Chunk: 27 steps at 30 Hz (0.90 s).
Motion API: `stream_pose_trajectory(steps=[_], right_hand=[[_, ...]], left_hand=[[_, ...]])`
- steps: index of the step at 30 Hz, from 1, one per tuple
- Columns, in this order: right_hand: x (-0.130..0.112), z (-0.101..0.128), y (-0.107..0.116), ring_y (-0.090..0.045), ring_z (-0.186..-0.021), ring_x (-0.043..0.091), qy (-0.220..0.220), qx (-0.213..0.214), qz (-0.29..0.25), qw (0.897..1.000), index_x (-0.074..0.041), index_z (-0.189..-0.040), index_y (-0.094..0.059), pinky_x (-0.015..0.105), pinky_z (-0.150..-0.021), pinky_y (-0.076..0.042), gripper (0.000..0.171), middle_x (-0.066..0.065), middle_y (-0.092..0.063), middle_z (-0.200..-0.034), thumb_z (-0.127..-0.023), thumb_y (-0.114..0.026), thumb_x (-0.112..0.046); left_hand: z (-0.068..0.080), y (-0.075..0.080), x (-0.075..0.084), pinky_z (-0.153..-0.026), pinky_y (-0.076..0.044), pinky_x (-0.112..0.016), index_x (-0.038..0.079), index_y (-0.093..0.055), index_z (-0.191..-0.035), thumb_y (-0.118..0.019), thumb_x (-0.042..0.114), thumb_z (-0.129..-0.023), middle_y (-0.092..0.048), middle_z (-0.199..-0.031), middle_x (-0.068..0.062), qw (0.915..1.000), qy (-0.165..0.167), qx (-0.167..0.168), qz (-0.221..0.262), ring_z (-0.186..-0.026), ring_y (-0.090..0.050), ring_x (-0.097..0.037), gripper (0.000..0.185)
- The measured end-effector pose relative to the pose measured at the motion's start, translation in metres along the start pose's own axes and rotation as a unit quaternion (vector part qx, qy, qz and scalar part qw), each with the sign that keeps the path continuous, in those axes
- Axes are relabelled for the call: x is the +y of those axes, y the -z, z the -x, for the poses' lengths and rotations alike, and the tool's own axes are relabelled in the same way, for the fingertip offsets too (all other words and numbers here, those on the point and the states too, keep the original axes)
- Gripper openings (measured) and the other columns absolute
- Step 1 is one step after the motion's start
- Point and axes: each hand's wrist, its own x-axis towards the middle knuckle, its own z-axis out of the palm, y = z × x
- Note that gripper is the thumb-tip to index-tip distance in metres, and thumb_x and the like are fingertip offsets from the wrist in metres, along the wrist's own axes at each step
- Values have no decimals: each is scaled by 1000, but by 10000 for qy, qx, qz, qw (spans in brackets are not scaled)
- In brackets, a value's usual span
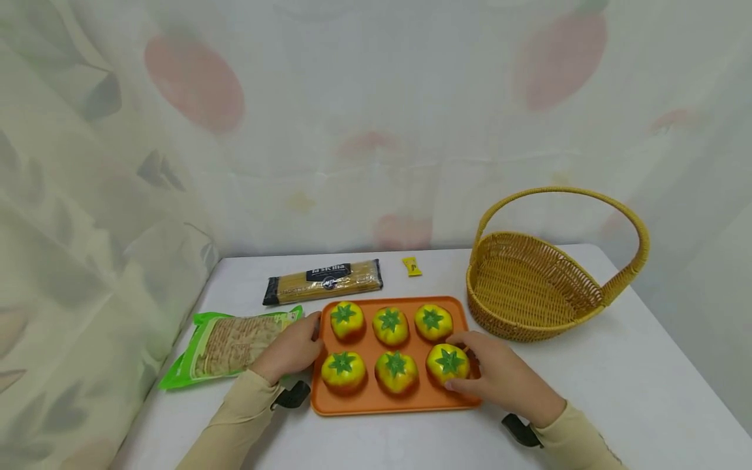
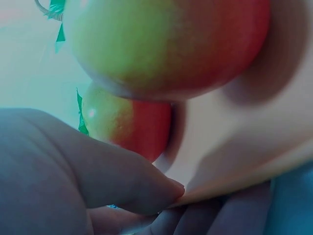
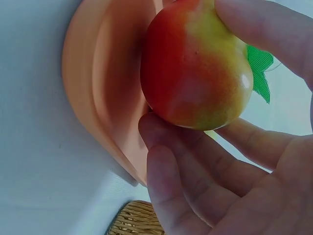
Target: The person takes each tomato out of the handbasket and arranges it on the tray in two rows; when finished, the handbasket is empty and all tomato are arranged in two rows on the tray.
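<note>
An orange tray (image 1: 370, 404) carries several yellow-and-red tomatoes with green star-shaped leaf tops, set in two rows. My left hand (image 1: 294, 346) grips the tray's left rim; in the left wrist view the thumb (image 2: 142, 188) lies on the rim and the other fingers pass underneath. At the tray's front right corner my right hand (image 1: 499, 372) holds a tomato (image 1: 448, 364) between thumb and fingers. The right wrist view shows this tomato (image 3: 195, 68) close up, with fingertips against its side. Another tomato (image 1: 433, 323) sits just behind it.
A wicker basket (image 1: 529, 287) with a tall handle stands right of the tray. Behind the tray lie a pack of spaghetti (image 1: 329, 282) and a small yellow packet (image 1: 412, 266). A green-edged bag (image 1: 235, 346) lies at the left, beside my left hand.
</note>
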Motion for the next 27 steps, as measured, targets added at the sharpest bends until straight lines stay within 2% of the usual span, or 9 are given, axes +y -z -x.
stream_pose_trajectory(steps=[5, 17, 23, 27], right_hand=[[1, 0, -1, -65, -126, 13, -109, -97, -71, 9999, -22, -137, -67, 48, -108, -56, 63, -5, -69, -137, -85, -92, -47], [-1, 2, 2, -64, -123, 11, -129, -217, -78, 9997, -25, -135, -66, 47, -108, -56, 64, -7, -69, -133, -82, -93, -50], [-3, 4, 9, -64, -110, 10, -233, -292, -40, 9993, -18, -140, -65, 39, -94, -58, 76, -7, -69, -122, -80, -93, -56], [-3, 5, 16, -64, -111, 12, -537, -374, -223, 9976, -17, -145, -63, 40, -93, -58, 87, -6, -69, -124, -75, -95, -59]], left_hand=[[0, 0, 1, -104, -59, -54, -6, -43, -161, -61, 11, -103, -69, -140, -22, 10000, -32, 2, 8, -106, -66, -23, 63], [4, 1, 4, -102, -59, -53, -7, -42, -160, -61, 11, -103, -70, -137, -22, 10000, 46, 7, -60, -104, -66, -23, 63], [3, 1, 4, -106, -57, -55, -8, -42, -160, -61, 11, -103, -68, -140, -23, 9999, 60, 3, -149, -105, -66, -24, 63], [4, 4, 5, -99, -60, -49, -8, -44, -160, -61, 13, -104, -71, -134, -22, 9996, 141, -23, -254, -99, -66, -24, 62]])
